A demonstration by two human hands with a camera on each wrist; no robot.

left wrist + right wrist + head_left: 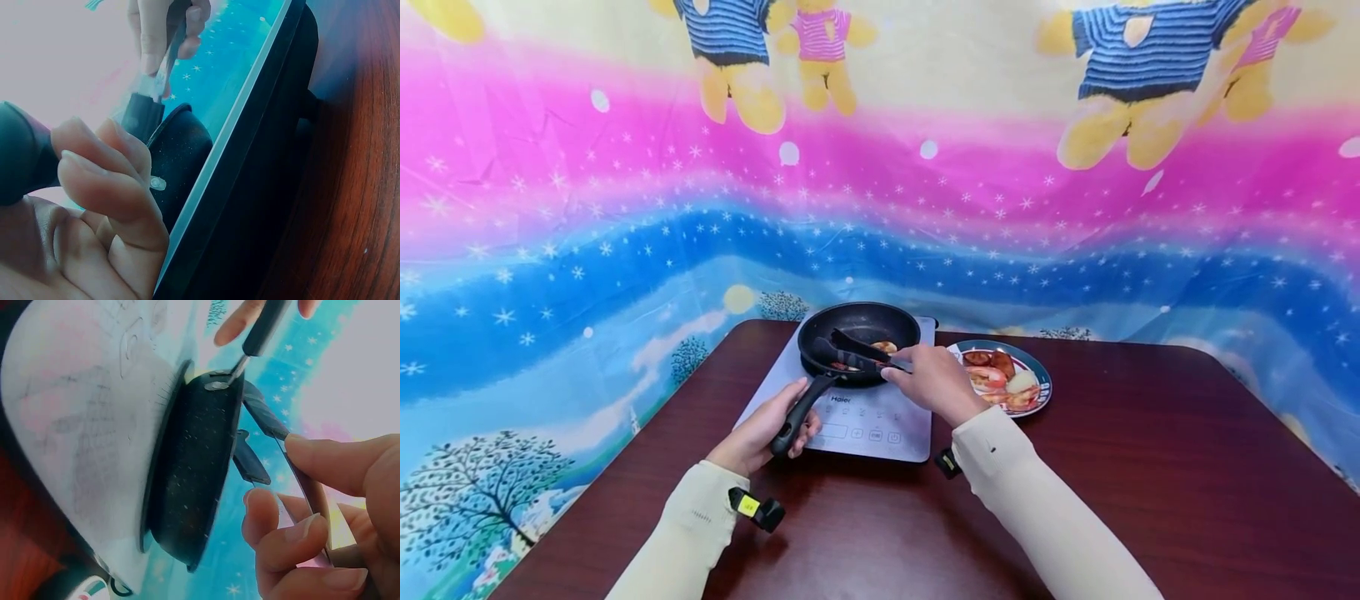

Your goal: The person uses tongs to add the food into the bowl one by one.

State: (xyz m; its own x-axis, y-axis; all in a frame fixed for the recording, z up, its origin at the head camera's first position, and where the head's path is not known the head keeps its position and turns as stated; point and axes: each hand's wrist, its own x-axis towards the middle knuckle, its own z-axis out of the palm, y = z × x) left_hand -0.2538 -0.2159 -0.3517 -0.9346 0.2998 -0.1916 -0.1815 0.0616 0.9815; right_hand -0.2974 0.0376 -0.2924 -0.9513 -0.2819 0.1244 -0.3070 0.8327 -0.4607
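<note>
A black frying pan [822, 327] sits on a white induction cooker [917, 433], its handle angled toward the near left. My left hand [766, 427] holds that handle [797, 415], fingers curled round it from below. Between the thumb and fingers of my right hand [942, 385] are tongs [300, 478] with black tips, reaching into the pan. The tips stand apart over the pan's rim in the right wrist view. Browned food pieces [884, 347] lie inside the pan, partly hidden by the tongs. Whether the tips touch food, I cannot tell.
A patterned plate [1043, 375] holding several pieces of food stands right of the cooker, partly behind my right hand. Both stand on a dark reddish-brown table [1150, 433]. A printed cloth backdrop [1000, 208] hangs behind the table and along its sides.
</note>
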